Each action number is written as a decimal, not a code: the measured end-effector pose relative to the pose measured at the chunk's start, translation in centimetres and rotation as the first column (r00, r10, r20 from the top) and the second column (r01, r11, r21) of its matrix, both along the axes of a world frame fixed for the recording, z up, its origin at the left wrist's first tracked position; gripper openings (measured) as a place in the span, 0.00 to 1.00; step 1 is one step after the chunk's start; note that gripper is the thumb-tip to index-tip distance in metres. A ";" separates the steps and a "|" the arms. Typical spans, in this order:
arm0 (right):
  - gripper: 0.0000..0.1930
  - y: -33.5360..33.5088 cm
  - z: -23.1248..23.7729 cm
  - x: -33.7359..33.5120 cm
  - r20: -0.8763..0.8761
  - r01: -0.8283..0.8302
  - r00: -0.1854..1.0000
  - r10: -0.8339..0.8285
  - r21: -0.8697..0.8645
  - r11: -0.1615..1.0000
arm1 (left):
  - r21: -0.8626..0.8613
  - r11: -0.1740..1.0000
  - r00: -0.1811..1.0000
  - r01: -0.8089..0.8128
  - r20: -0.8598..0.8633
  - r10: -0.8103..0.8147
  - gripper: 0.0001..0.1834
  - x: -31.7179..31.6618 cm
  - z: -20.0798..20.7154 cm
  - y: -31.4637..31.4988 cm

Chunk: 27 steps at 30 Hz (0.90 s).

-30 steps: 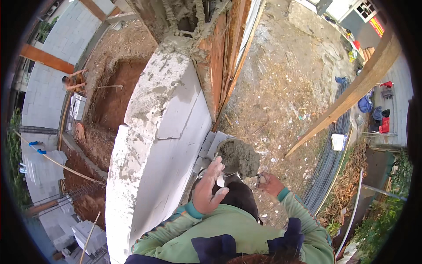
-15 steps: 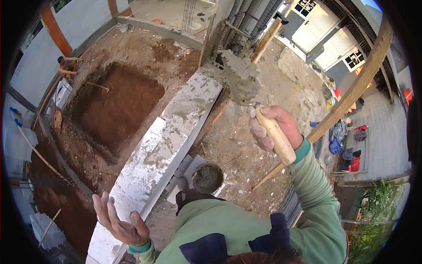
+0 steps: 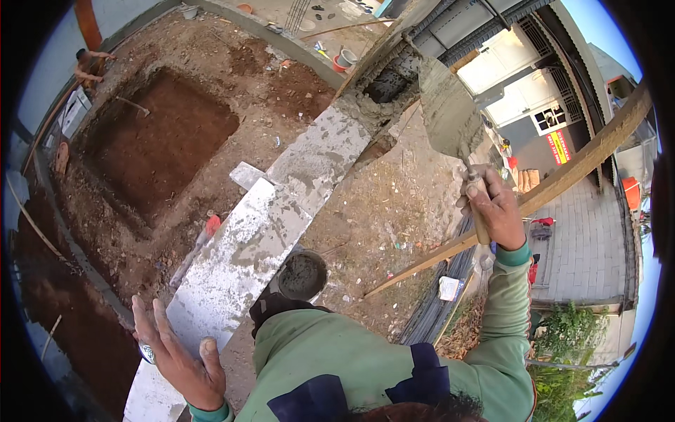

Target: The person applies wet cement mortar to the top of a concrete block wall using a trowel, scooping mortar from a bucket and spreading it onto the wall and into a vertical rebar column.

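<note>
Trowel [image 3: 450, 105]: raised to the right of the wall's far end, flat blade filmed with grey mortar, wooden handle [image 3: 479, 224] slanting back toward the person.
Right hand [image 3: 494, 205]: to the right of the wall, narrow, fingers wrapped around the trowel's handle close to the blade.
Left hand [image 3: 183, 355]: over the wall's near end, wide, fingers and thumb spread apart, a ring [image 3: 146, 352] on one finger; whether it touches the wall I cannot tell.
Wall [image 3: 235, 264]: pale blocks, top face blotched with grey mortar, running from the left hand to the cavity.
Cavity [image 3: 385, 86]: at the wall's far end, dark inside, wet mortar around its mouth.
Bucket [image 3: 325, 267]: just to the right of the wall, with grey mortar [image 3: 301, 276] in it.
Block piece [image 3: 246, 174]: jutting out on the wall's left side.
Pit [image 3: 162, 141]: left of the wall, dug in reddish soil.
Co-worker [image 3: 91, 67]: well to the left of the wall, beyond the pit.
Timber [image 3: 562, 184]: to the right of the wall, slanting past the right wrist.
Rods [image 3: 427, 306]: bundled on the ground, right of the wall and bucket.
</note>
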State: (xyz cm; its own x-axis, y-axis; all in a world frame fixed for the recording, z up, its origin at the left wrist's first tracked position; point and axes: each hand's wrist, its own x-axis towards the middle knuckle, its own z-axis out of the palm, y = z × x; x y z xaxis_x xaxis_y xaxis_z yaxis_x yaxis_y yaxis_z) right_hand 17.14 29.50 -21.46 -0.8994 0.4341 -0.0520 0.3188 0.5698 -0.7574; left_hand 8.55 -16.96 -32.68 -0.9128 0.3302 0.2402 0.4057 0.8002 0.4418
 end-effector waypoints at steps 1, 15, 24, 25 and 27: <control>0.18 0.0 0.5 -0.2 0.078 0.018 0.996 -0.049 0.363 0.931 | -0.072 0.997 1.000 0.000 0.006 0.000 0.37 0.0 0.1 0.1; 0.14 -1.6 2.1 -7.6 0.314 -0.290 0.949 -0.034 0.907 0.306 | -0.210 0.975 0.995 0.080 0.072 -0.066 0.46 -0.2 1.2 0.6; 0.09 -5.8 7.0 -9.4 0.392 -0.398 0.917 -0.074 0.889 -0.224 | -0.196 0.975 0.992 0.102 0.098 -0.084 0.42 -0.5 1.5 0.3; 0.07 -6.2 6.4 -10.0 0.445 -0.448 0.892 -0.081 0.846 -0.288 | -0.167 0.980 0.991 0.105 0.097 -0.090 0.42 -0.6 1.4 0.3; 0.06 -7.0 4.9 -11.5 0.469 -0.476 0.876 -0.110 0.806 -0.353 | -0.142 0.986 0.992 0.093 0.096 -0.080 0.41 -0.5 1.4 0.2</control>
